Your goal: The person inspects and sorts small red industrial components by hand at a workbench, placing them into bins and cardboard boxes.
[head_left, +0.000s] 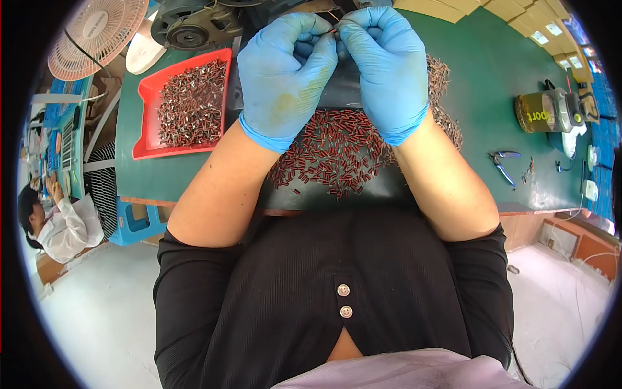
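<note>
Gloved hands, left (285,74) and right (385,68), are pinched together on a small red part (333,30) above the green worktop (486,84). Small parts are heaped in a red tray (148,123) at left; tan cartons (518,16) are stacked at the far right edge.

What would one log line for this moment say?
left hand: pinching thin wire | right hand: pinching same wire | below: red pieces on black mat | red tray left

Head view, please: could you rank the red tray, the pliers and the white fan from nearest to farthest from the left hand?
From the left hand:
1. Red tray, just to its left on the green table.
2. White fan, far left, beyond the tray.
3. Pliers, far right, past the right hand.
</note>
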The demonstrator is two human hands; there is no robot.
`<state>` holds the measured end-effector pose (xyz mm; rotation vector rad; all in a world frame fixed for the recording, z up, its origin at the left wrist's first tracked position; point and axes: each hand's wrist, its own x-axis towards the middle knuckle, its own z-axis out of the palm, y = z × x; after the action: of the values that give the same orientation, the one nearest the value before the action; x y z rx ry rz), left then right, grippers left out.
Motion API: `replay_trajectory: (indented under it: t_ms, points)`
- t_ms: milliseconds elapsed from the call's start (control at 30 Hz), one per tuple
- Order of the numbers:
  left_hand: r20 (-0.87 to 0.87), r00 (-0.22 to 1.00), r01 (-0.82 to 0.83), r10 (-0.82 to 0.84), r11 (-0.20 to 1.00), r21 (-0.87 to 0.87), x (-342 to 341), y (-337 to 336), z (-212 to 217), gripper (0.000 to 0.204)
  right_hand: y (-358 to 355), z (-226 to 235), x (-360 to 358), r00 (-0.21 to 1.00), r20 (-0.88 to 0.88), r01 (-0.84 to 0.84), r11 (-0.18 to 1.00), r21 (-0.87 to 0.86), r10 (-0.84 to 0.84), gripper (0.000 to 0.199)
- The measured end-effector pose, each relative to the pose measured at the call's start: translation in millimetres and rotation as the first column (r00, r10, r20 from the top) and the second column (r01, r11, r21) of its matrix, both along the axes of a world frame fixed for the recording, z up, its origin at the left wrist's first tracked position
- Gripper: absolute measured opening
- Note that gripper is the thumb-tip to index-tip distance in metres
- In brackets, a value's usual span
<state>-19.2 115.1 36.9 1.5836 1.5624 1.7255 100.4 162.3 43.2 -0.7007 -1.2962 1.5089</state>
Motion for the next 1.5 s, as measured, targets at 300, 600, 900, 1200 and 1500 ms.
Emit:
replay_trajectory:
  t_ms: [300,600,900,1200,1500]
  points:
    - [0.424,0.882,0.226,-0.207,0.974,0.005,1,-4,-2,0.017,-2,3,1,0.998,-0.069,-0.02,0.997,-0.072,0.015,0.002]
    - [0.116,0.993,-0.021,0.003,0.988,0.151,-10,19,-7,0.015,16,-2,-11,0.967,0.079,0.222,0.954,0.203,-0.242,0.006]
    - [-0.001,0.997,-0.048,0.083,0.587,0.808,-2,63,-2,0.01,22,0,-21,0.905,0.109,0.351,0.865,0.358,-0.411,0.01]
    - [-0.251,0.904,-0.143,0.345,0.799,0.584,4,48,3,0.009,20,4,-24,0.881,0.134,0.386,0.853,0.351,-0.454,0.011]
    - [-0.287,0.886,-0.137,0.364,0.797,0.588,6,50,7,0.009,19,5,-23,0.863,0.166,0.382,0.832,0.402,-0.476,0.01]
